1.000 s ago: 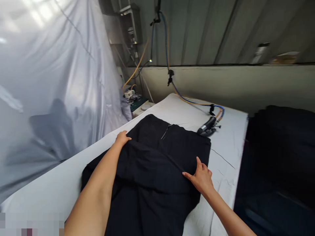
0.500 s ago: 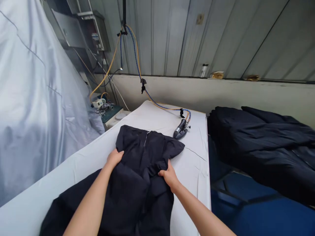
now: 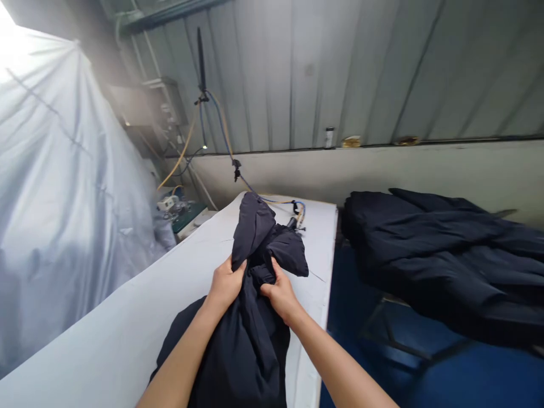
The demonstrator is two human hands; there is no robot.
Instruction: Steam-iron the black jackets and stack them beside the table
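Note:
Both hands hold a black garment [image 3: 244, 340], its kind not plain, over a white-covered table. My left hand [image 3: 227, 283] grips the cloth at its left edge, thumb on top. On the other side, my right hand [image 3: 279, 292] pinches a fold, close to the left one. Between them the fabric is bunched, and its upper end stands up in two flaps. Just behind the right flap, an iron [image 3: 292, 222] with a hose attached is mostly hidden by the cloth.
The white table [image 3: 127, 317] runs from lower left to the wall. A pile of black garments [image 3: 442, 255] lies on a stand to the right. A silver sheet [image 3: 72, 187] hangs at left. Blue and yellow hoses [image 3: 223, 122] drop from above to the iron.
My hands have drawn together, gathering the garment between them and raising its upper end. The zip seen before is now hidden, and the cloth covers most of the iron. The view has shifted.

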